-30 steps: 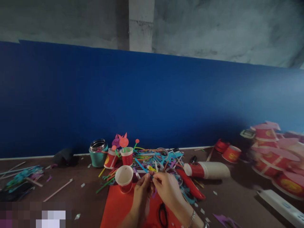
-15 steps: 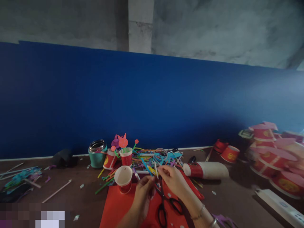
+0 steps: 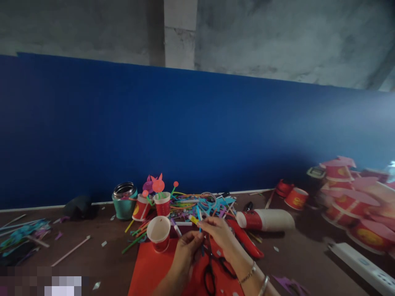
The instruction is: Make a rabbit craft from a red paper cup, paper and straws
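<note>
Both hands meet above a sheet of red paper point(image 3: 148, 271). My left hand point(image 3: 187, 246) is closed, its thumb and fingertips pinching a narrow blue strip point(image 3: 200, 213) that stands nearly upright. From the other side my right hand point(image 3: 217, 234), wearing bracelets, pinches the same strip; its fingertips touch those of the left. Whether the strip is a straw or paper I cannot tell. Black-handled scissors point(image 3: 210, 279) lie on the red paper under my hands, the blades partly hidden. Just left of my left hand stands a red and white paper cup point(image 3: 159, 232).
Behind the hands lies a heap of coloured straws and scraps point(image 3: 188, 205). Left of it are a teal metal jar point(image 3: 125, 203) and cups with paper figures point(image 3: 158, 183). Nested cups point(image 3: 271, 220) lie on the right, near a power strip point(image 3: 361, 265) and stacked cup crafts point(image 3: 352, 205).
The blue strip has swung from a slant to nearly upright between my hands. My right hand has shifted slightly left and down. The whole view has drifted a little.
</note>
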Available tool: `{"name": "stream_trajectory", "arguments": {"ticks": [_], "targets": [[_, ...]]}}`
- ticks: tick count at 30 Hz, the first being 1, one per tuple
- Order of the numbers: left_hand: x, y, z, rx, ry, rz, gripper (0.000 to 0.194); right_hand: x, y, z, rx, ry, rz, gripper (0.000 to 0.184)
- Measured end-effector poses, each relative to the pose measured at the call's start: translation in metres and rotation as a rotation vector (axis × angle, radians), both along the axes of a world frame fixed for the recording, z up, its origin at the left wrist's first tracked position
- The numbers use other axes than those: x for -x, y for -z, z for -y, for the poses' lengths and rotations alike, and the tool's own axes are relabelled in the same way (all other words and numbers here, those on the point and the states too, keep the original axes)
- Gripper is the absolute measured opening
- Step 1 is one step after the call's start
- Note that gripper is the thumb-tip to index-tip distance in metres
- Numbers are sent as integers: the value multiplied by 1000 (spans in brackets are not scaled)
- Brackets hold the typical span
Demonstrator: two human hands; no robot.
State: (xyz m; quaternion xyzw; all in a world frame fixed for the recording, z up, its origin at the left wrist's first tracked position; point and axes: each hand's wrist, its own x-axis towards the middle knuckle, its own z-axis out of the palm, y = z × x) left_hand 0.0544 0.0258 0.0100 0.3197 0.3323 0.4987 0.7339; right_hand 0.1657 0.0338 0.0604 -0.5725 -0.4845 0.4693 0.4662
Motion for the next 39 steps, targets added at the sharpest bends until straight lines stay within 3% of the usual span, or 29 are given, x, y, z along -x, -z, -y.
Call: {"name": "stream_trajectory", "arguments": {"ticks": [7,15,25,32,39], "targets": [[1,1,-1,-13,91,-24,48,-2,-3,1,-34,61,-168,32],[1,5,-3,1,76,-18,50,-2,-4,2,-10,93,-229,34],[-1,0,-1,70,-18,52,43,-5,-4,1,15,35,-215,32],[0,5,-5,25,-11,0,46,-2,-4,6,53,-49,-248,31],[-1,-1,-2,26,-1,24,45,-1,1,7,10,-15,-159,29]]}}
